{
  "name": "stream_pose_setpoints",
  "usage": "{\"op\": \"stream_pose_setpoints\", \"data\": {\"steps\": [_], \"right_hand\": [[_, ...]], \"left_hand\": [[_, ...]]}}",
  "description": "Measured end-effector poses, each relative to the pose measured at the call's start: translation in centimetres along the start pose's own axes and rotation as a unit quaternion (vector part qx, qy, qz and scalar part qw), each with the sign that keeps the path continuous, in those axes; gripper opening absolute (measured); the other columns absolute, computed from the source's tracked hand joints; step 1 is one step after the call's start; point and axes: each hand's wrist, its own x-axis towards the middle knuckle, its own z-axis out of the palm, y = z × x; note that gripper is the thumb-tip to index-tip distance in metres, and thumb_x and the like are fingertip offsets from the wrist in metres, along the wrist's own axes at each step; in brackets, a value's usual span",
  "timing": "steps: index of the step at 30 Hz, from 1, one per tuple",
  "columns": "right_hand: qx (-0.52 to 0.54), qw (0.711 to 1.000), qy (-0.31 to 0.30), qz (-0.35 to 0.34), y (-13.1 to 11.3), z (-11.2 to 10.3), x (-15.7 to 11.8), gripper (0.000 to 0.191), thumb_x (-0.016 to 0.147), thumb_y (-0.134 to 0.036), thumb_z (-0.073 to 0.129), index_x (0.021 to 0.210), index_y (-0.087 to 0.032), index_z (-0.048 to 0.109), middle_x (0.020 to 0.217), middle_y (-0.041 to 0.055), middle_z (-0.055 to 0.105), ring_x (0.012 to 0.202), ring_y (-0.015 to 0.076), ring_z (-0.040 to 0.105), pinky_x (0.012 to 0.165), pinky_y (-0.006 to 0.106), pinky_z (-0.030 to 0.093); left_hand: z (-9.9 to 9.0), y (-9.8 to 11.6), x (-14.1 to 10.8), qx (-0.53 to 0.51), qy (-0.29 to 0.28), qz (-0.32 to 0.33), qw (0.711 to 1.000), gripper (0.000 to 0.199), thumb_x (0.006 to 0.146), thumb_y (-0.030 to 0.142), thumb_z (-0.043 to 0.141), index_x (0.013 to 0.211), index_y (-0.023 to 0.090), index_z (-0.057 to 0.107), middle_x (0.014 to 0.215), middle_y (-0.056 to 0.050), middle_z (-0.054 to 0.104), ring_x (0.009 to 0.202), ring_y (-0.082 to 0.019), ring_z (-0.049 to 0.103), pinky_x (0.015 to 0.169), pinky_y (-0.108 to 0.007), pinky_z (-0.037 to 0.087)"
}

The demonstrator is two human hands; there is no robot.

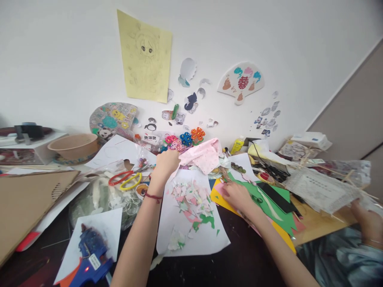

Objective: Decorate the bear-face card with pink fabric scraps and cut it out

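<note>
My left hand, a dark red cord round its wrist, is closed on the edge of a pink dotted cloth at the back of the table. In front of the cloth, a white paper sheet carries a heap of pink, green and white paper scraps. My right hand rests to the right of this heap, over yellow paper and green paper. Its fingers reach left, somewhat apart, with nothing visible in them.
A glue gun with a lit red light lies at front left. Beyond it are cardboard, red scissor handles and a clay-coloured bowl. Crochet flowers stand against the wall. Another person's hand is at far right, by a white woven panel.
</note>
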Motion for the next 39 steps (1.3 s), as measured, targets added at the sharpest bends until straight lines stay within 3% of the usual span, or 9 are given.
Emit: {"op": "stream_pose_setpoints", "data": {"steps": [6, 10, 18, 22, 25, 29, 32, 36, 39], "right_hand": [[0.030, 0.998, 0.053, 0.003, -2.2, -0.9, 0.3, 0.027, 0.095, -0.026, 0.044, 0.084, -0.020, 0.068, 0.084, 0.0082, 0.073, 0.080, 0.0215, 0.067, 0.062, 0.029, 0.033], [0.060, 0.995, 0.080, -0.005, -3.3, -1.5, 0.7, 0.024, 0.098, -0.029, 0.043, 0.091, -0.022, 0.065, 0.085, 0.0035, 0.074, 0.080, 0.0187, 0.067, 0.062, 0.027, 0.033], [0.085, 0.994, 0.072, -0.008, -2.2, -0.1, 0.2, 0.021, 0.089, -0.027, 0.055, 0.071, -0.021, 0.065, 0.077, 0.0033, 0.071, 0.071, 0.0188, 0.065, 0.057, 0.028, 0.033], [0.087, 0.993, 0.074, -0.039, -0.8, 0.9, -0.8, 0.009, 0.083, -0.023, 0.061, 0.081, -0.022, 0.070, 0.094, 0.0055, 0.073, 0.091, 0.0225, 0.066, 0.074, 0.030, 0.043], [0.088, 0.990, 0.103, -0.030, 1.0, 1.1, -2.4, 0.015, 0.087, -0.028, 0.059, 0.096, -0.023, 0.070, 0.109, 0.0079, 0.071, 0.107, 0.0274, 0.062, 0.093, 0.040, 0.042], [0.137, 0.973, 0.183, 0.016, 4.0, 1.7, -6.1, 0.039, 0.085, -0.045, 0.062, 0.117, -0.024, 0.063, 0.125, 0.0132, 0.064, 0.113, 0.0337, 0.059, 0.096, 0.049, 0.044], [0.232, 0.957, 0.174, 0.008, 5.8, 2.7, -8.8, 0.050, 0.084, -0.045, 0.063, 0.129, -0.024, 0.054, 0.130, 0.0133, 0.060, 0.118, 0.0323, 0.058, 0.099, 0.048, 0.046], [0.336, 0.931, 0.139, 0.007, 6.7, 3.3, -10.4, 0.059, 0.079, -0.034, 0.064, 0.135, -0.023, 0.050, 0.136, 0.0108, 0.058, 0.123, 0.0295, 0.056, 0.101, 0.044, 0.046], [0.402, 0.905, 0.119, 0.075, 7.3, 3.0, -10.1, 0.048, 0.077, -0.029, 0.058, 0.124, -0.021, 0.061, 0.120, 0.0092, 0.069, 0.092, 0.0248, 0.067, 0.080, 0.037, 0.053]], "left_hand": [[3.1, -3.2, 1.1, 0.027, -0.055, -0.079, 0.995, 0.027, 0.094, 0.024, 0.054, 0.115, 0.011, 0.064, 0.114, -0.016, 0.067, 0.105, -0.027, 0.066, 0.088, -0.044, 0.053], [5.3, -2.6, 1.7, 0.029, -0.105, -0.085, 0.990, 0.034, 0.094, 0.037, 0.060, 0.120, 0.015, 0.059, 0.121, -0.009, 0.062, 0.106, -0.022, 0.063, 0.091, -0.045, 0.054], [7.1, -0.9, 1.5, 0.013, -0.130, -0.084, 0.988, 0.036, 0.094, 0.037, 0.060, 0.123, 0.015, 0.058, 0.121, -0.010, 0.062, 0.104, -0.022, 0.063, 0.088, -0.043, 0.055], [7.1, -0.7, 1.4, 0.019, -0.116, -0.083, 0.990, 0.035, 0.094, 0.036, 0.059, 0.123, 0.015, 0.058, 0.120, -0.010, 0.062, 0.103, -0.022, 0.063, 0.088, -0.043, 0.055], [5.9, -0.5, 1.4, 0.027, -0.094, -0.065, 0.993, 0.039, 0.093, 0.038, 0.061, 0.122, 0.013, 0.059, 0.118, -0.012, 0.065, 0.104, -0.024, 0.065, 0.088, -0.044, 0.054], [2.8, 1.5, 0.5, 0.034, -0.042, 0.036, 0.998, 0.036, 0.088, 0.035, 0.066, 0.111, 0.008, 0.064, 0.111, -0.021, 0.068, 0.107, -0.033, 0.066, 0.085, -0.040, 0.052], [1.5, 5.6, -1.2, 0.032, -0.014, 0.173, 0.984, 0.026, 0.088, 0.032, 0.065, 0.104, 0.012, 0.066, 0.105, -0.016, 0.072, 0.098, -0.028, 0.069, 0.079, -0.035, 0.051], [3.9, 13.1, -3.4, 0.029, -0.019, 0.372, 0.928, 0.016, 0.084, 0.032, 0.070, 0.086, 0.016, 0.068, 0.084, -0.008, 0.073, 0.080, -0.023, 0.071, 0.067, -0.030, 0.050], [7.5, 17.2, -3.5, 0.033, -0.014, 0.476, 0.879, 0.021, 0.077, 0.031, 0.078, 0.085, 0.014, 0.069, 0.087, -0.010, 0.073, 0.088, -0.025, 0.069, 0.073, -0.032, 0.049]]}}
